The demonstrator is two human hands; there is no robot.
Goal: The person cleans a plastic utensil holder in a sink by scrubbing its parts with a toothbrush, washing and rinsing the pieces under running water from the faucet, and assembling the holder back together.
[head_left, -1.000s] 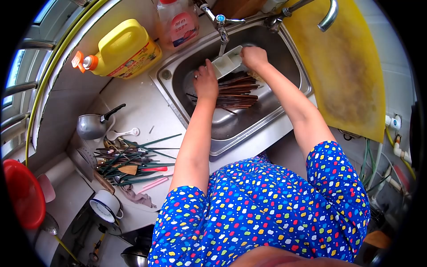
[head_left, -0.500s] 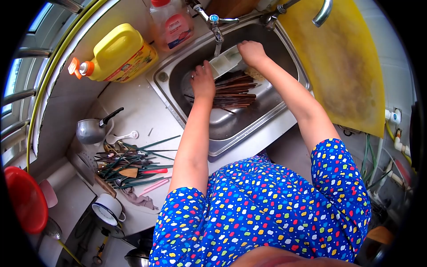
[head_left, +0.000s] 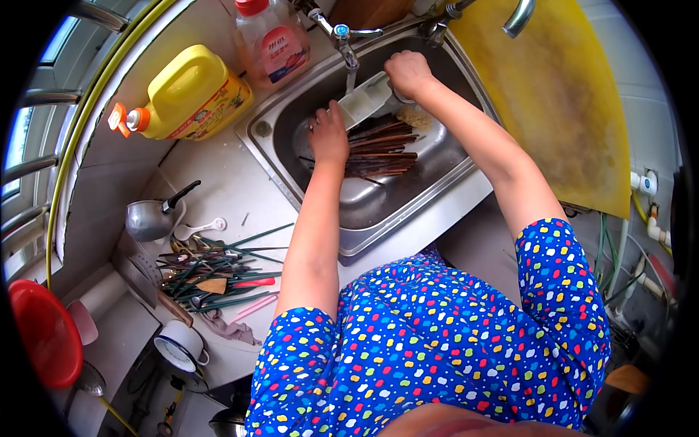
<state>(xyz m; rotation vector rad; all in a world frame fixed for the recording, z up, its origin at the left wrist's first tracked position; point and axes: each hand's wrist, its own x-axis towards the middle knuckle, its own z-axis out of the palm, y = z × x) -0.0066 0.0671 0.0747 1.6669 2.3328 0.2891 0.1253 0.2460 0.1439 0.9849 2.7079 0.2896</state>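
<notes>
A pale, compartmented plastic tray (head_left: 362,104) is tilted in the metal sink (head_left: 364,239), beneath the faucet (head_left: 349,54), from which water seems to run. At its left end, my left hand (head_left: 328,132) grips the tray with bent fingers. My right hand (head_left: 408,73) is closed at the tray's right end, its fingertips partly hidden. Below the tray, a bundle of brown chopsticks (head_left: 382,151) lies on the sink bottom. Close to them is a tan, rough-looking clump (head_left: 414,119), perhaps a scrubber.
Left of the sink lie a pile of chopsticks and utensils (head_left: 215,273), a white spoon (head_left: 200,228) and a small grey pot (head_left: 149,220). Behind stand a yellow jug (head_left: 191,95) and a clear red-capped bottle (head_left: 273,44). A yellow board (head_left: 542,109) leans at right.
My right hand has shifted slightly up and left, showing more of the tan clump. My left hand stays at the tray's left end. The whole view has tilted a little.
</notes>
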